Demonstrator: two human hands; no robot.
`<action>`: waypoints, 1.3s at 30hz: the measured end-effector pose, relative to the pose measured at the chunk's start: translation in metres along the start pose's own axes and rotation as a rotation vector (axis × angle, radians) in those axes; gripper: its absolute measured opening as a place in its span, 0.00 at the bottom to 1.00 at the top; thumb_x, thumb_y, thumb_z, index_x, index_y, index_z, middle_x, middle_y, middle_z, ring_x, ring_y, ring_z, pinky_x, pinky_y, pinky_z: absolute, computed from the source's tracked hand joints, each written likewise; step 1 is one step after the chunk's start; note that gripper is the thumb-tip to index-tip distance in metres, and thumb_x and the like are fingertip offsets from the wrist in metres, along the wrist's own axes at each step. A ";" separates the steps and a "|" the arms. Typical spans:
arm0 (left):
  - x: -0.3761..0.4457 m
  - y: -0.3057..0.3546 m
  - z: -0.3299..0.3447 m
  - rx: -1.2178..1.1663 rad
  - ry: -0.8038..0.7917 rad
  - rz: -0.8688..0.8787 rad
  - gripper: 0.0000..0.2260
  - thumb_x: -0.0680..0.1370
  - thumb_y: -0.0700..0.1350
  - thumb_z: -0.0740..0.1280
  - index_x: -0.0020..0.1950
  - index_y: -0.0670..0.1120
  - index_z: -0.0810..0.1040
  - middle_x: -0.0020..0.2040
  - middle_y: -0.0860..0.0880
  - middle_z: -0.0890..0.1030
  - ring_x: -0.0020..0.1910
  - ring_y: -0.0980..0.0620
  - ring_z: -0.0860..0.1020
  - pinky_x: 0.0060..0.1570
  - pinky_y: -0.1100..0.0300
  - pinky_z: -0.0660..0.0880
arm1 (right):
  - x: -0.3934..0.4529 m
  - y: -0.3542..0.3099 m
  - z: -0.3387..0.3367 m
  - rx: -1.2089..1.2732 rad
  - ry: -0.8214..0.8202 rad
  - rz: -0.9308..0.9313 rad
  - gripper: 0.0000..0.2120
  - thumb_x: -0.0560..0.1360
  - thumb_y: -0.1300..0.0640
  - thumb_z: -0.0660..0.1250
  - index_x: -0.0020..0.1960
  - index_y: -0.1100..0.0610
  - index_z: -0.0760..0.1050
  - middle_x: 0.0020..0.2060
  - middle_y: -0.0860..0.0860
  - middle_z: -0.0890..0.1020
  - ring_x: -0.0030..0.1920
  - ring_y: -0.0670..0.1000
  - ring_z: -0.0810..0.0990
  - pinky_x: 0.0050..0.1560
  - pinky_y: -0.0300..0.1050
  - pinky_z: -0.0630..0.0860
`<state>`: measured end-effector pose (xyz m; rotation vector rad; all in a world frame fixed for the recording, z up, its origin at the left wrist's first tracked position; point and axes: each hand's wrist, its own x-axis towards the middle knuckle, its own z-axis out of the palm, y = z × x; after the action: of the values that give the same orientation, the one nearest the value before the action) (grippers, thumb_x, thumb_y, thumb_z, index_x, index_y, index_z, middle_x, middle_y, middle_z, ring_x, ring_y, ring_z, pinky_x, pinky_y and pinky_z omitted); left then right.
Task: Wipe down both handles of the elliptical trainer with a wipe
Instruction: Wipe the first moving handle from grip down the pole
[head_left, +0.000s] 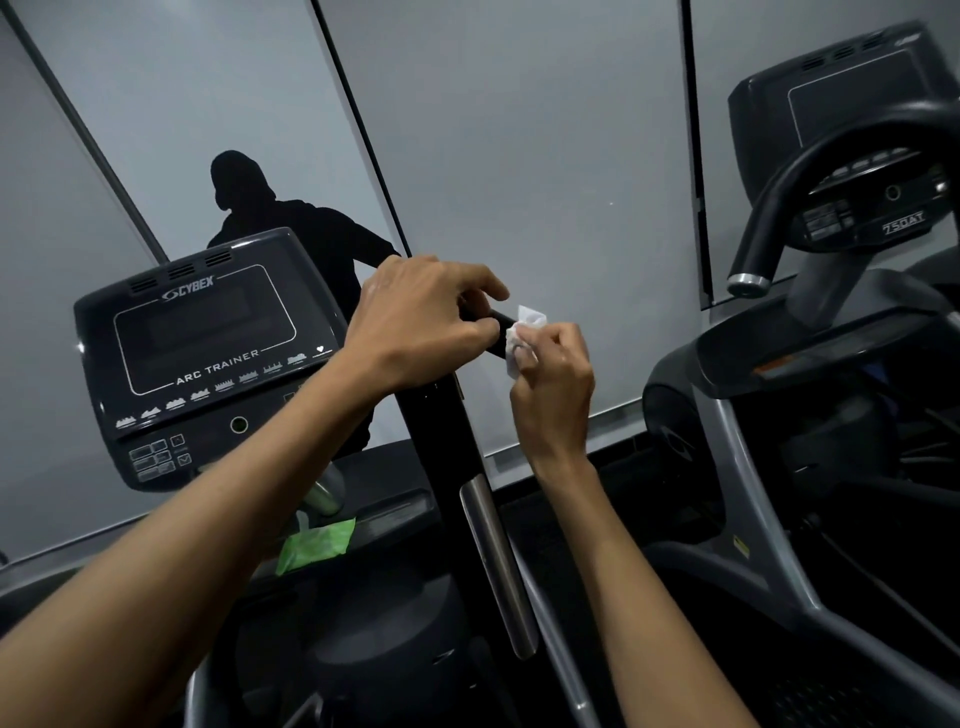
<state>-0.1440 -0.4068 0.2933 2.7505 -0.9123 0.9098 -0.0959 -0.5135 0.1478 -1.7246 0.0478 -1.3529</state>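
Note:
A black handle (445, 447) of the elliptical trainer rises through the middle of the head view, with a short grip bar at its top. My left hand (415, 322) is closed around that grip. Just to its right, my right hand (550, 384) pinches a crumpled white wipe (522, 338) against the bar's free end (497, 332). The handle's lower part carries a grey metal strip (493, 561). The other handle is not visible.
The trainer's console (208, 358), marked ARC TRAINER, stands at the left. A green wipe packet (317, 543) lies on the ledge below it. A second machine (831, 260) with a curved black handlebar fills the right side. Grey mirror panels (519, 156) are ahead.

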 end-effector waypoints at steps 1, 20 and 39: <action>0.000 -0.001 0.001 0.004 0.005 0.004 0.18 0.71 0.52 0.63 0.59 0.59 0.83 0.46 0.62 0.85 0.47 0.60 0.73 0.43 0.62 0.64 | 0.000 0.003 -0.002 0.002 0.003 0.000 0.08 0.75 0.69 0.68 0.49 0.60 0.84 0.44 0.55 0.77 0.44 0.55 0.78 0.42 0.39 0.69; -0.002 -0.001 0.001 -0.019 0.011 -0.032 0.34 0.67 0.49 0.58 0.75 0.54 0.67 0.63 0.56 0.78 0.62 0.52 0.70 0.50 0.53 0.68 | 0.020 -0.006 -0.002 -0.005 0.115 0.135 0.05 0.76 0.67 0.68 0.42 0.63 0.81 0.40 0.58 0.79 0.43 0.60 0.76 0.39 0.39 0.59; -0.002 0.000 0.001 -0.079 0.046 -0.098 0.37 0.66 0.44 0.57 0.77 0.51 0.63 0.66 0.54 0.75 0.66 0.53 0.66 0.50 0.53 0.65 | 0.045 -0.006 0.005 -0.006 -0.124 0.044 0.09 0.73 0.64 0.64 0.45 0.62 0.84 0.42 0.59 0.84 0.45 0.62 0.81 0.42 0.42 0.65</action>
<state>-0.1443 -0.4061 0.2911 2.6701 -0.7816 0.8967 -0.0771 -0.5305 0.1853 -1.7989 0.0198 -1.2128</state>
